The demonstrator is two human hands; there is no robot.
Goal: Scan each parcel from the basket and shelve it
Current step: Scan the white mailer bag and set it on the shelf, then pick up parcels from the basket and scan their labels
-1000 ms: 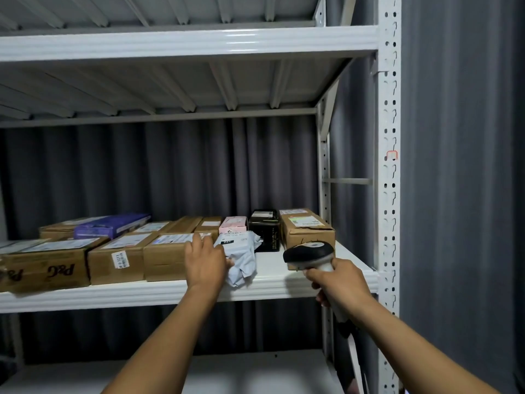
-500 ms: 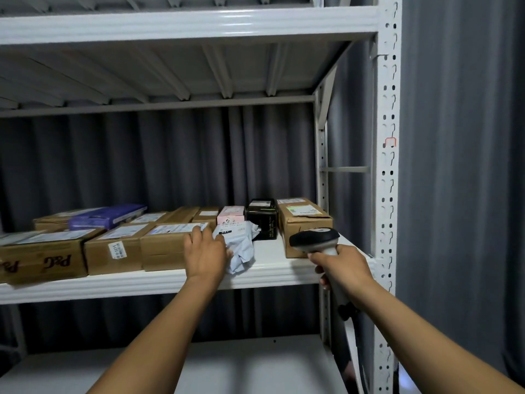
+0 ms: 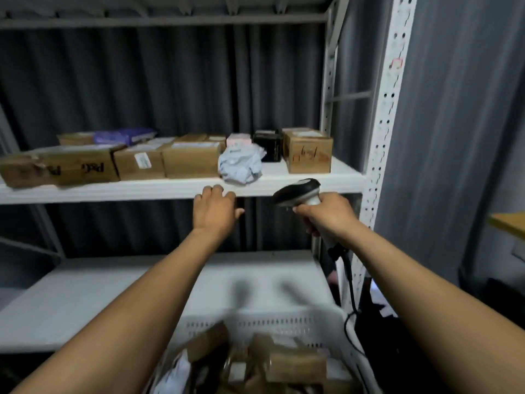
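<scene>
the grey bag lies crumpled on the shelf, between a brown box and a black box, near the front edge but fully on the board. the left hand hangs just in front of that edge, fingers loose and holding nothing, apart from the bag. the right hand is wrapped round the handle of the scanner, whose head points left, and its cable drops down on the right

this parcel looks shelved, so the step in hand is likely the reach down to the basket for the next one. the basket sits low in front, with parcels heaped in it, too blurred to tell apart. to do it well, bring the free hand straight down and take a parcel lying on top, not one wedged under others. turn its label up before raising the scanner. keep the scanner hand out to the right so the cable does not drag over the basket rim — it hangs close by. the bag is soft and may slump forward, so it is worth a glance
</scene>
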